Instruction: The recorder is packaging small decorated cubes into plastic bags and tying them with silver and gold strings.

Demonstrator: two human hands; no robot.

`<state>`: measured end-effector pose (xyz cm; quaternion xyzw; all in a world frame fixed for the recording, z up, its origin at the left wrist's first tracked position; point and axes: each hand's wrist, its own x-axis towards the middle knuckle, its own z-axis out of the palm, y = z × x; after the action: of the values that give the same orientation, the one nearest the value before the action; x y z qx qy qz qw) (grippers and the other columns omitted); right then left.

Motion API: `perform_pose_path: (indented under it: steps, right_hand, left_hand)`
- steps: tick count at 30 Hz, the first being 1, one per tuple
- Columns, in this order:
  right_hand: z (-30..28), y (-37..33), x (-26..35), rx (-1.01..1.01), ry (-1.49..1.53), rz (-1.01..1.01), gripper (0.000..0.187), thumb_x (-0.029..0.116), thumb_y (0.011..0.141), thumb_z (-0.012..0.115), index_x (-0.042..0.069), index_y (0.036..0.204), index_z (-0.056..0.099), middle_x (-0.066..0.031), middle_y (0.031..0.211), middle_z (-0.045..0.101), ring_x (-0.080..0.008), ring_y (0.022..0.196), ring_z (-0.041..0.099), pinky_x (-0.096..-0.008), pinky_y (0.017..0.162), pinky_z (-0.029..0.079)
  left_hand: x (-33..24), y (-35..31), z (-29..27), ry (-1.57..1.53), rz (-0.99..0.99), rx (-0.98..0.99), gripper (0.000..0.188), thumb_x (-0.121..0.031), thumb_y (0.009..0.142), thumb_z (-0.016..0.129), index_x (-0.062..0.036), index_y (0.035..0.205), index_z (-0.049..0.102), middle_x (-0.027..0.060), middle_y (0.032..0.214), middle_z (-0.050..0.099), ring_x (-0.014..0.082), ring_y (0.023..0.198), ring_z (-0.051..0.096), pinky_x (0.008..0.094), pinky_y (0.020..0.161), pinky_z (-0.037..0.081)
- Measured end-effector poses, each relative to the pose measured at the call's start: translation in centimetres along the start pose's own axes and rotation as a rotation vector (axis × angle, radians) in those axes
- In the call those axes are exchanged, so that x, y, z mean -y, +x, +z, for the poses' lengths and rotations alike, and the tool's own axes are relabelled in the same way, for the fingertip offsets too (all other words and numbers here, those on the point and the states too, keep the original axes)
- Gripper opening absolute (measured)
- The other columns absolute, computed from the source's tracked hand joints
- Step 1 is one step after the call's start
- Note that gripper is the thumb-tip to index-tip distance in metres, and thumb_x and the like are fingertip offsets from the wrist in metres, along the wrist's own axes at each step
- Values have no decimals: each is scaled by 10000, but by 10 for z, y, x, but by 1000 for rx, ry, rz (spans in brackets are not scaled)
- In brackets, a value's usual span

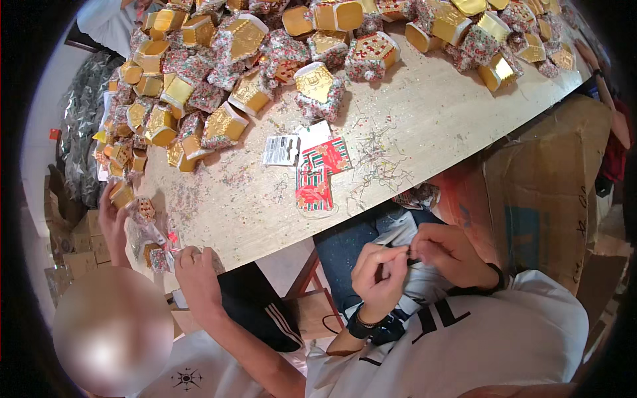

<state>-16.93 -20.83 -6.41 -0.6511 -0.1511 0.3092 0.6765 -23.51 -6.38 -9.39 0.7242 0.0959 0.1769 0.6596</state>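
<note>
My left hand [379,277] is held over my lap, thumb and fingers pinched together, a dark watch and beaded bracelet at its wrist. Right beside it, my right hand [450,255] is also closed, fingertips meeting those of the left. Whatever lies between the fingertips is too small to make out. Across the table edge from my hands lie red tags [314,189] with green and white stripes, partly overlapping. Touching them are a white card [314,134] and a grey-and-white printed card [281,150]. Thin loose ties [378,159] are scattered to their right.
Many house-shaped ornaments [318,86] with gold bases and coloured sprinkles crowd the far side of the wooden table [265,222]. At the left, a co-worker's hands [199,282] handle a clear bag [149,229] of such pieces. A large cardboard box [547,179] stands at my right.
</note>
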Motion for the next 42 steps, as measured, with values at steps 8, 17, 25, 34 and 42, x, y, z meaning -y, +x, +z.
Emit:
perform_pose_path:
  steps: [8,17,25,34,42]
  right_hand:
    - [-8,7,8,143,-398,-156,58,15,762,577,-1,816,588,-109,698,552,-239,621,546,-328,545,408]
    - [-7,2,17,80,-440,-153,104,-74,714,548,2,764,598,-103,698,591,-232,608,570,-304,537,428]
    - [0,-3,-11,-93,108,7,158,-72,771,638,-61,928,629,-113,827,652,-122,722,629,-218,628,504]
    - [-31,8,4,207,378,240,116,-6,799,655,-69,893,629,-123,769,652,-139,712,622,-242,638,499]
    - [-13,5,-3,9,394,223,78,-24,764,652,-50,831,623,-90,734,631,-111,652,580,-218,600,467]
  left_hand:
    - [-18,15,-14,66,54,274,195,45,756,668,-10,943,665,65,765,573,123,632,508,221,533,388]
    - [-13,8,-13,85,71,282,177,80,755,638,-10,898,585,72,782,503,152,656,480,241,583,399]
    - [-8,5,-3,105,72,148,138,76,788,600,3,899,563,90,818,525,156,662,477,235,593,391]
    - [-25,6,6,184,159,118,138,83,755,629,0,856,585,104,800,558,181,675,523,242,549,405]
    - [-33,5,3,148,-124,127,94,37,799,634,0,880,603,42,783,510,68,650,465,189,556,359]
